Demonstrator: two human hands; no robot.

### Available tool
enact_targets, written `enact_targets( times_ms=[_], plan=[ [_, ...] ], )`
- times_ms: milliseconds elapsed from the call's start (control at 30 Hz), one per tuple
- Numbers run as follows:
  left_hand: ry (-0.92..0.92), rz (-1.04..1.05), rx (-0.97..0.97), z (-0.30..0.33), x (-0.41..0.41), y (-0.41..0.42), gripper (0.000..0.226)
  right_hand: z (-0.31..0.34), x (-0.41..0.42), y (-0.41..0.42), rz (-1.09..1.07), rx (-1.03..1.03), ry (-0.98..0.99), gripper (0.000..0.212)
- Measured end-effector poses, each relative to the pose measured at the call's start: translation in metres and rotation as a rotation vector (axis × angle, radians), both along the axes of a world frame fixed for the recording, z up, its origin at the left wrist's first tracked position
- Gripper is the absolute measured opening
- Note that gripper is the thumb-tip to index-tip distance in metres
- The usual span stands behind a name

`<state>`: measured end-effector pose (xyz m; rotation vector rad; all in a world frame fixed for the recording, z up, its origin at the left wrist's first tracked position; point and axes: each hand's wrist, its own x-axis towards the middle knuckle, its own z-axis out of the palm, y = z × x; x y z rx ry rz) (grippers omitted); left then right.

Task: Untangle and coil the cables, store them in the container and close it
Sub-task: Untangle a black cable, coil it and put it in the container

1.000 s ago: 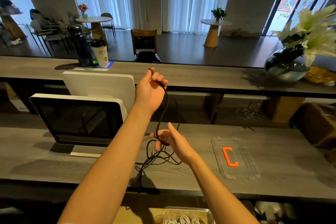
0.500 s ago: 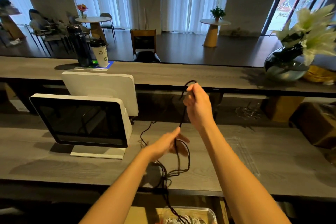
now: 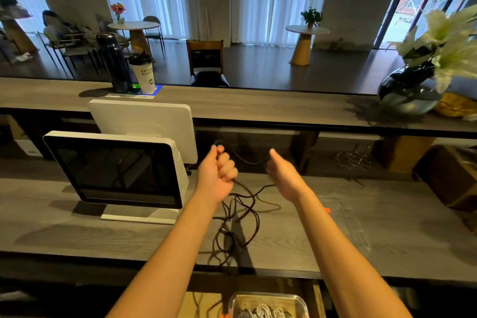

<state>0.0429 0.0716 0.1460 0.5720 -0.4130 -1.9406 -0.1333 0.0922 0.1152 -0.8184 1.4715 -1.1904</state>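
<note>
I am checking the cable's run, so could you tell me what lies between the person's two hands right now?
In the head view, a sagging span of the black cable runs from the left hand to the right hand; nothing else lies between them.

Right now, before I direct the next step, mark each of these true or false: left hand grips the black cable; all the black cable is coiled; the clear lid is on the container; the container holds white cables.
1. The left hand grips the black cable. True.
2. All the black cable is coiled. False: it lies in a loose tangle on the counter.
3. The clear lid is on the container. False: it lies on the counter, partly behind the right forearm.
4. The container holds white cables. True.
</note>
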Motion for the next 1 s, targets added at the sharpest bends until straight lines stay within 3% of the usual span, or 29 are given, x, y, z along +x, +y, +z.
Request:
enact_targets(
  times_ms=[100,200,300,367,467,533,600,667,800,900,1000],
  plan=[
    [0.207,0.01,0.019,0.036,-0.007,-0.011,0.043,-0.018,0.028,0.023,0.212,0.0,-0.094,0.072],
    [0.234,0.059,0.002,0.056,-0.013,-0.021,0.043,-0.02,0.049,0.042,0.347,-0.086,-0.33,0.08],
    [0.169,0.161,0.001,0.06,-0.01,-0.034,0.039,-0.012,0.055,0.054,0.257,-0.133,-0.603,0.07],
    [0.093,0.215,0.02,0.053,-0.006,-0.038,0.033,-0.004,0.055,0.058,0.159,-0.16,-0.697,0.053],
    [-0.122,0.18,0.006,0.037,-0.005,-0.029,0.023,0.009,0.058,0.056,-0.016,-0.204,-0.757,0.045],
    [-0.276,0.046,-0.033,0.025,-0.006,-0.015,0.028,0.013,0.064,0.055,-0.151,-0.212,-0.633,0.043],
    [-0.424,-0.096,-0.085,0.016,-0.009,0.004,0.039,0.014,0.069,0.058,-0.222,-0.21,-0.373,0.04],
    [-0.599,-0.183,-0.169,0.012,-0.013,0.025,0.037,0.013,0.074,0.062,-0.224,-0.223,-0.14,0.041],
    [-0.778,-0.11,-0.229,0.007,-0.014,0.049,0.025,0.004,0.076,0.07,-0.111,-0.247,0.189,0.044],
    [-0.802,-0.049,-0.199,0.001,-0.01,0.054,0.019,0.001,0.072,0.078,-0.055,-0.266,0.295,0.045],
    [-0.896,-0.029,-0.23,-0.003,-0.005,0.057,0.022,-0.001,0.06,0.084,-0.259,-0.313,0.261,0.039]
  ],
)
